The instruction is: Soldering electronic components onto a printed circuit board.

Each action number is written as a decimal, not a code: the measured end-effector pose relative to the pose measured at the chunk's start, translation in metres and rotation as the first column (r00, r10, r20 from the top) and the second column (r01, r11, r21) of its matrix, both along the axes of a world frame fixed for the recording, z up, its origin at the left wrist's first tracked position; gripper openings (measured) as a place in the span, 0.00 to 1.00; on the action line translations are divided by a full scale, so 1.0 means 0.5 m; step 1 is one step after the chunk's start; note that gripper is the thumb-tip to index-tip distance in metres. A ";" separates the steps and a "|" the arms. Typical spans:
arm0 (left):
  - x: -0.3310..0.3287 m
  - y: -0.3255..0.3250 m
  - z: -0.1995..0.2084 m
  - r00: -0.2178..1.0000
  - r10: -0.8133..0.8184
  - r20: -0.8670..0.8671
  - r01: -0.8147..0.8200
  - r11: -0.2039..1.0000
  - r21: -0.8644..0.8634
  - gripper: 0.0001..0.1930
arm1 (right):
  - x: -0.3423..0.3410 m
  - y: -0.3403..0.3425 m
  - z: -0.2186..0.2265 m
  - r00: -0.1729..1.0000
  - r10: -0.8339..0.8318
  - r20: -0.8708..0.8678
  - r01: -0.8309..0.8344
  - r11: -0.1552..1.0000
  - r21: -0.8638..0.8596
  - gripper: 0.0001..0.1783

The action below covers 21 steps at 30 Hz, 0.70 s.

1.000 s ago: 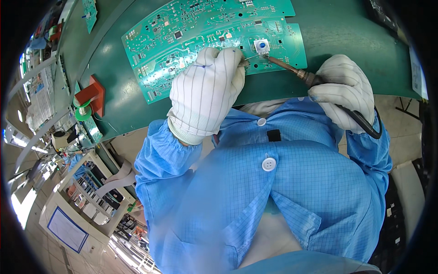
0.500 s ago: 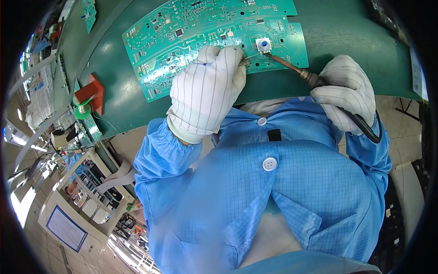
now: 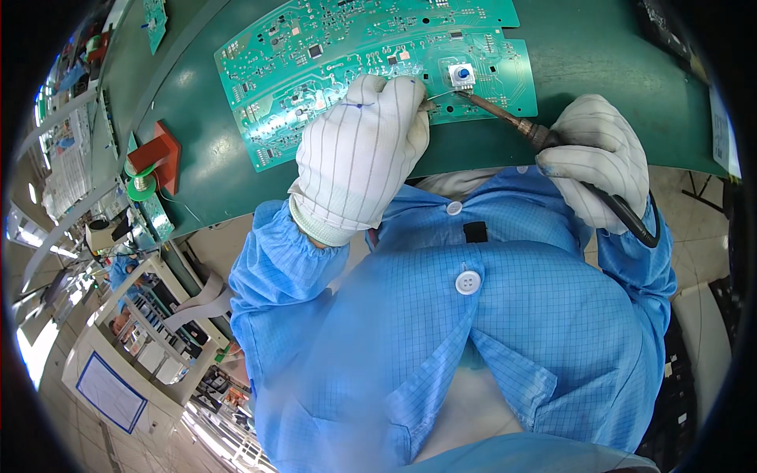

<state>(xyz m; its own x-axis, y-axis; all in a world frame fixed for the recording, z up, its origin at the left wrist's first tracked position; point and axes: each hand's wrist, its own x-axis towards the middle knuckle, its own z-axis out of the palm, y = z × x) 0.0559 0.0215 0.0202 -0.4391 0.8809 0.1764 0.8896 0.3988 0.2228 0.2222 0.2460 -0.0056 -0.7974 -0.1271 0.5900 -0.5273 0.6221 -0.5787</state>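
Item: green circuit board [image 3: 347, 59], notched at its right edge, flat on my green surface [image 3: 576, 47], ahead of my body; its near part is partly hidden by my left grip.
Item: square white component [image 3: 462, 76] with a blue centre, on the board's right half.
Item: left grip [image 3: 363, 150], in a striped white glove, fingers pinched narrow on a thin wire [image 3: 444, 95], which runs rightward to the component's near edge.
Item: right grip [image 3: 599, 162], gloved likewise, closed around the handle of a soldering iron [image 3: 516, 122]; the iron points up and left, tip at the component's near edge beside the wire's end. Whether tip, wire and component touch is too small to tell.
Item: black cable [image 3: 627, 213], trailing from beneath my right grip.
Item: green spool [image 3: 141, 186], beside a red stand [image 3: 162, 158], well left of the board.
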 end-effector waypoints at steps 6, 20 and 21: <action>-0.001 0.000 0.000 1.000 -0.013 0.010 0.014 0.998 -0.059 0.07 | 0.003 -0.001 -0.007 0.998 -0.043 0.039 0.043 0.999 -0.010 0.18; -0.001 0.009 0.002 0.997 -0.046 -0.064 0.040 0.995 -0.090 0.06 | 0.002 -0.003 -0.011 0.997 -0.071 0.002 0.071 0.997 -0.002 0.16; 0.001 0.009 0.003 0.997 -0.042 -0.071 0.036 0.996 -0.084 0.06 | 0.003 -0.003 -0.012 0.998 -0.068 0.010 0.068 0.998 -0.007 0.16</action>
